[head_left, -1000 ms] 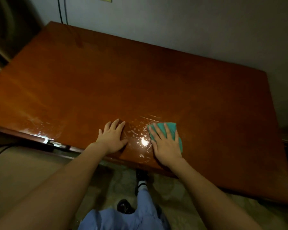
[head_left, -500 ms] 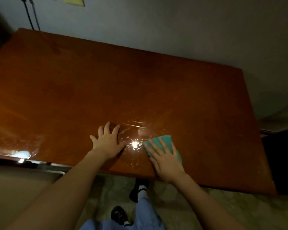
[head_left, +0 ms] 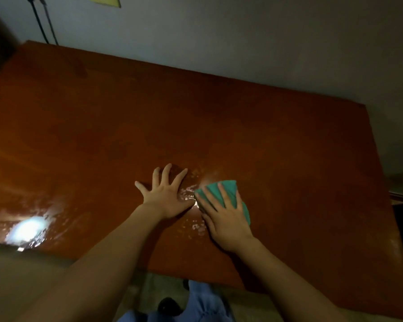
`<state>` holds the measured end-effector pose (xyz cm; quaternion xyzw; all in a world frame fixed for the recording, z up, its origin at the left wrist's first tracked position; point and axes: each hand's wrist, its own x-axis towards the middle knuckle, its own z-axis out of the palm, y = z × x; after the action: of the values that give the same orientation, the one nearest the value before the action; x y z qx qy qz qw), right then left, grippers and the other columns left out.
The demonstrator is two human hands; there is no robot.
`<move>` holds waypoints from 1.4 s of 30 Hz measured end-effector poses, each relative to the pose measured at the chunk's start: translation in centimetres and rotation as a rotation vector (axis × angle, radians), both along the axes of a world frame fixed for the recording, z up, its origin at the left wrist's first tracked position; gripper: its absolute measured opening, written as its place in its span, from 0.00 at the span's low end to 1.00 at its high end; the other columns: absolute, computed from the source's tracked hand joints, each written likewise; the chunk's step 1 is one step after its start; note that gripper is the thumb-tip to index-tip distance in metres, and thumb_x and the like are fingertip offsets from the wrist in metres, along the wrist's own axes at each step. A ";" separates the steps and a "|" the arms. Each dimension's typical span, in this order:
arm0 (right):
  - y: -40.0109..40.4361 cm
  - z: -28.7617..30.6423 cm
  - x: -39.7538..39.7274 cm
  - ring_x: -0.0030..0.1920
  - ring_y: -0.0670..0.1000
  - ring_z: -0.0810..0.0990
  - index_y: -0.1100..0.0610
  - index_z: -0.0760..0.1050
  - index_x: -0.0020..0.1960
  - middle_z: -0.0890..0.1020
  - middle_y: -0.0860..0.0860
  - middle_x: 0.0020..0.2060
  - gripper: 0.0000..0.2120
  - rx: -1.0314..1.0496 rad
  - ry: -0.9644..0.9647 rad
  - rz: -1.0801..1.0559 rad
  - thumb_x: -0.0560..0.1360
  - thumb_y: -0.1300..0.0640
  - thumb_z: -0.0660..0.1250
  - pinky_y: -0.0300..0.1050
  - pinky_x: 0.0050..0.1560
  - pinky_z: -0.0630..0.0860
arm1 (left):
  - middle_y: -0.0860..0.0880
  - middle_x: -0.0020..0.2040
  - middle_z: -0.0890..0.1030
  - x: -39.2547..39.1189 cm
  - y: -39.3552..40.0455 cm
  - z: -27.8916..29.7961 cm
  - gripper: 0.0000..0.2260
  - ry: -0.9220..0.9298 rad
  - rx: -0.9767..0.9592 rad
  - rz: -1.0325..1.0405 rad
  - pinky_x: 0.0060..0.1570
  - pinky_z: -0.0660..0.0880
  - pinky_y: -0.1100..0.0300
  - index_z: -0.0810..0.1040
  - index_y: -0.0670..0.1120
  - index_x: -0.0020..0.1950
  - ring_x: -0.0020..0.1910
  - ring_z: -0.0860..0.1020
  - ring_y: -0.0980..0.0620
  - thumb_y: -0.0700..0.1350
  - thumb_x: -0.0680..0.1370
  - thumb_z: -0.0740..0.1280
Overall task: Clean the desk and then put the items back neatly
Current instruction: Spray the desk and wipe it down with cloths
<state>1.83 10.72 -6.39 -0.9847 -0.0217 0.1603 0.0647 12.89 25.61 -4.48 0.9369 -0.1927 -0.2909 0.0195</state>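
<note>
Right hand (head_left: 226, 217) lies flat on a green cloth (head_left: 228, 189), fingers straight and spread, pressing it onto the desk (head_left: 219, 117) — no curl round the cloth, palm down on top of it. Cloth sits near the desk's front edge, a bit right of the desk's middle; its far edge and right side stick out past the fingers. Left hand (head_left: 165, 196) is just left of the cloth, also flat on the desk w/ fingers splayed, holding nothing, thumb pointing toward the cloth. Wet streaks (head_left: 191, 191) show on the desk betw. the two hands, more droplets (head_left: 198, 226) closer to the desk's front edge. A bright glare patch (head_left: 28, 228) sits at the desk's front left corner area. Behind the desk — a grey wall (head_left: 242, 31) w/ two dark cables (head_left: 44, 22) hanging down by the desk's back left corner & a yellow note (head_left: 105, 0) above. Below the desk's front edge: blue trouser leg (head_left: 203, 303) and a dark shoe (head_left: 169, 304).
</note>
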 end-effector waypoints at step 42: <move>-12.0 -0.2 12.8 0.73 0.55 0.58 0.46 0.59 0.75 0.66 0.46 0.72 0.25 -0.056 -0.007 -0.081 0.79 0.43 0.44 0.68 0.65 0.66 | 0.50 0.75 0.31 13.4 -5.0 -0.1 0.34 0.056 0.024 0.134 0.63 0.43 0.24 0.36 0.68 0.73 0.74 0.32 0.43 0.67 0.75 0.56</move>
<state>14.67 -1.26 -6.56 -0.9868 0.0224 0.1545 0.0435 26.33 20.56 -4.55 0.9394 -0.1255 -0.3174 0.0329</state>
